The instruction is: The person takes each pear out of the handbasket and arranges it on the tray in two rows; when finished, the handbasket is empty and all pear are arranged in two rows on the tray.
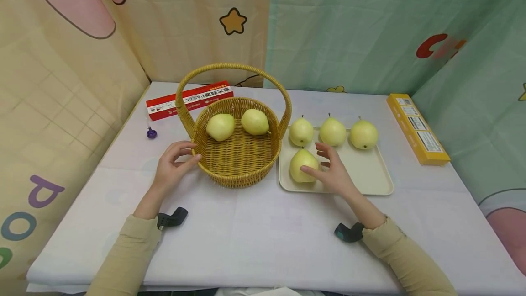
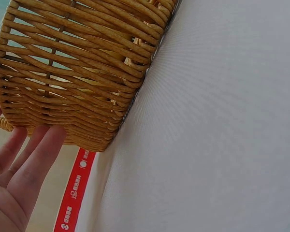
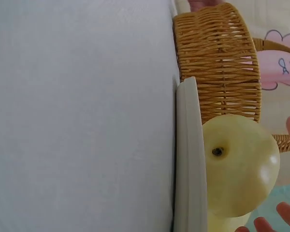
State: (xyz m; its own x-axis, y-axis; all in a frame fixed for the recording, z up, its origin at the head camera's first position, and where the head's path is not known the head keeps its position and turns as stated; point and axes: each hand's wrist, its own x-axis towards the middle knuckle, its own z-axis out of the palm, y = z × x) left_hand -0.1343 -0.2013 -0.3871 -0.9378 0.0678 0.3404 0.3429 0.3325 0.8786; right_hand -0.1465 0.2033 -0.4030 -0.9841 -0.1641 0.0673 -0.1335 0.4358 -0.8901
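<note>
A wicker basket (image 1: pixel 236 179) with a tall arched handle holds two pale green pears, a left one (image 1: pixel 220 127) and a right one (image 1: pixel 255 122). At the basket's left side, my left hand (image 1: pixel 172 163) touches the wall with extended fingers (image 2: pixel 38 157), its thumb near the rim. My right hand (image 1: pixel 334 172) is spread over the front pear (image 1: pixel 303 166) on a cream tray (image 1: pixel 365 172). Its thumb overlaps that pear in the head view, while the right wrist view shows fingertips (image 3: pixel 286 212) apart from the pear's side (image 3: pixel 241 164).
Three more pears line the tray's back edge: left (image 1: pixel 301 131), middle (image 1: pixel 333 131) and right (image 1: pixel 363 134). Behind the basket lies a red pasta box (image 1: pixel 164 108), with a small purple ornament (image 1: pixel 151 133) nearby. A yellow box (image 1: pixel 419 129) lies at the right. Curtains rise behind the white-covered table (image 1: pixel 255 241).
</note>
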